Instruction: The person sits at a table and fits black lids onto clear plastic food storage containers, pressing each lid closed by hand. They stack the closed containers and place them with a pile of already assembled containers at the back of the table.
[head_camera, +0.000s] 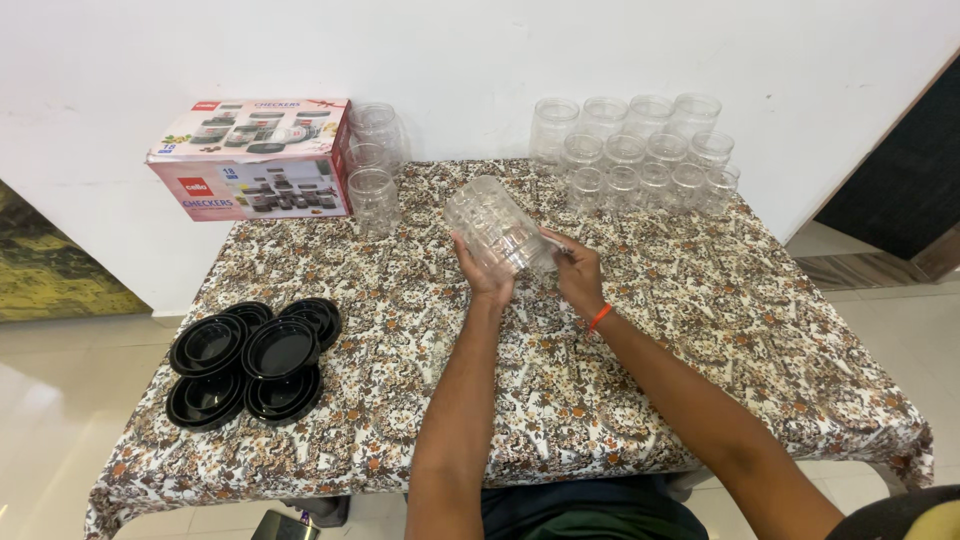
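Observation:
A clear plastic jar (493, 225) with a checkered pattern is held tilted above the middle of the table, its mouth pointing away to the upper left. My left hand (486, 277) grips it from below. My right hand (577, 270) holds its base end on the right; an orange band sits on that wrist.
The table (700, 330) carries a floral cloth. Several black lids (255, 360) lie stacked at the front left. A pink product box (252, 158) sits at the back left, with clear jars (374, 165) beside it. Several more clear jars (640, 150) stand at the back right by the wall.

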